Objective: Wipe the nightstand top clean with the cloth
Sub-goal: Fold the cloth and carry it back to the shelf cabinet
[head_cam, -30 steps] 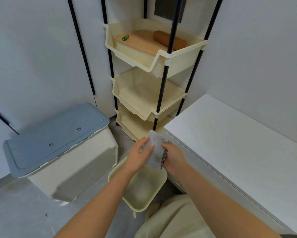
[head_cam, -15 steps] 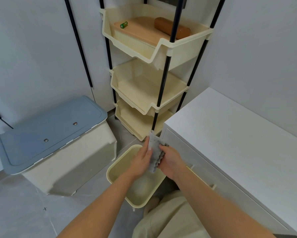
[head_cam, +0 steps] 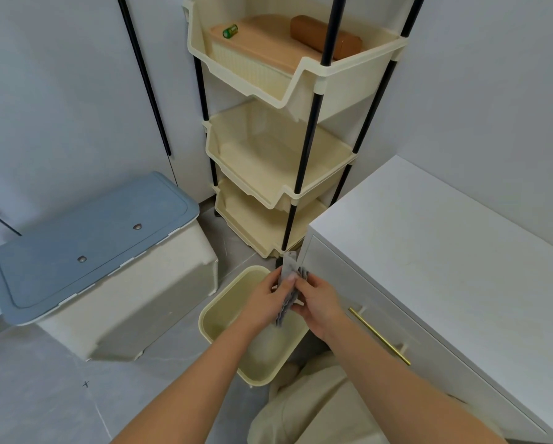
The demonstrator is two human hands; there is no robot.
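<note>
cloth [head_cam: 287, 291]: grey rag, bunched into a narrow folded strip, held upright between both hands right over the little cream bin [head_cam: 224, 310] on the floor. Not on the nightstand yet.

left hand [head_cam: 266, 302]: grip closed on the cloth, thumb pressing on the near face of it, fingers wrapped behind.

right hand [head_cam: 317, 301]: also closed on the cloth, pinching the other side of the fold. So both hands have the same rag.

nightstand [head_cam: 435, 238]: white top, just to the right of the hands, looks bare from here. Drawer front with a brass handle [head_cam: 379, 335] faces the person. I can't make out any dust or marks on the top at this angle.

other stuff: cream shelf rack [head_cam: 278, 174] in the corner behind, blue-lidded storage box [head_cam: 89, 232] off to the left. Neither in the way.

step in hand (my read): folding or squaring up the rag before the wipe.

how I'd do it well: finish the fold into a flat pad, not a rope, so a wide face meets the top. Hand it over to the right hand since that's the nearer side, lay it flat at the far back corner, then pull toward the front edge in overlapping strokes. Keep the palm flat on top so the pad doesn't roll up.

watch out for: sweeping crumbs onto the floor instead of toward the bin, and missing the strip along the wall.
</note>
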